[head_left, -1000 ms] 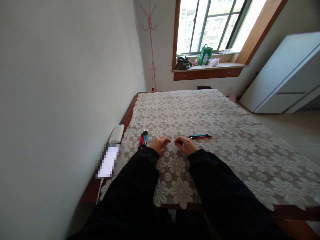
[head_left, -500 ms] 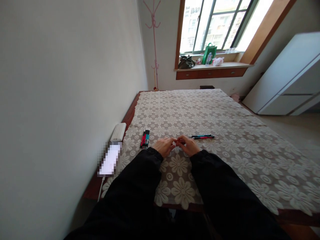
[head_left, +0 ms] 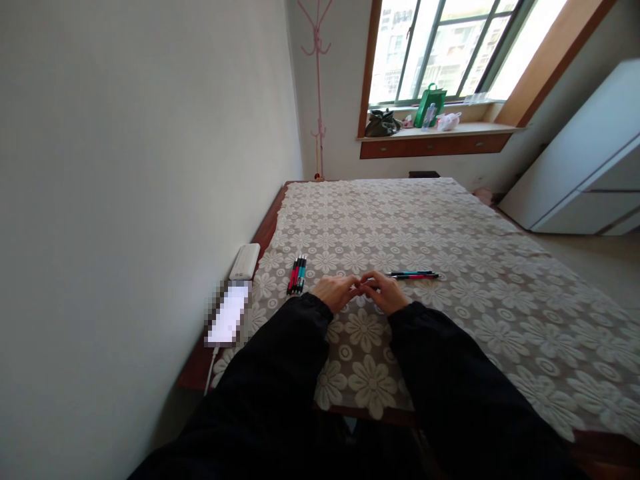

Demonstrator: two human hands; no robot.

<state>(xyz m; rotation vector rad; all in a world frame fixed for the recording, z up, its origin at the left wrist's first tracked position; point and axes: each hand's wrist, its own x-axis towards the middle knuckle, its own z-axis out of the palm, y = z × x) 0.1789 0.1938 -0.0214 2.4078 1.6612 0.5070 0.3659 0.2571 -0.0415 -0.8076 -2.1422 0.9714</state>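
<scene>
My left hand (head_left: 336,291) and my right hand (head_left: 384,292) meet at the fingertips just above the tablecloth (head_left: 364,327). The fingers of both are curled together in a pinch; whatever they may hold is too small or hidden to make out. To the left of my left hand, several red and teal pens (head_left: 297,275) lie side by side, pointing away from me. Beyond my right hand lie a teal pen (head_left: 415,273) and a red pen (head_left: 417,277), placed crosswise and close together.
A white power bank (head_left: 245,261) and a blurred phone (head_left: 229,315) with a cable lie along the table's left edge by the wall. A pink coat stand (head_left: 319,87) rises behind the table. Bags, including a green bag (head_left: 429,107), sit on the windowsill. A white fridge (head_left: 580,153) stands right.
The view has shifted slightly, so everything sits a little further right. My hands stay together at the fingertips, with only a slight change in the fingers. The pens have not moved.
</scene>
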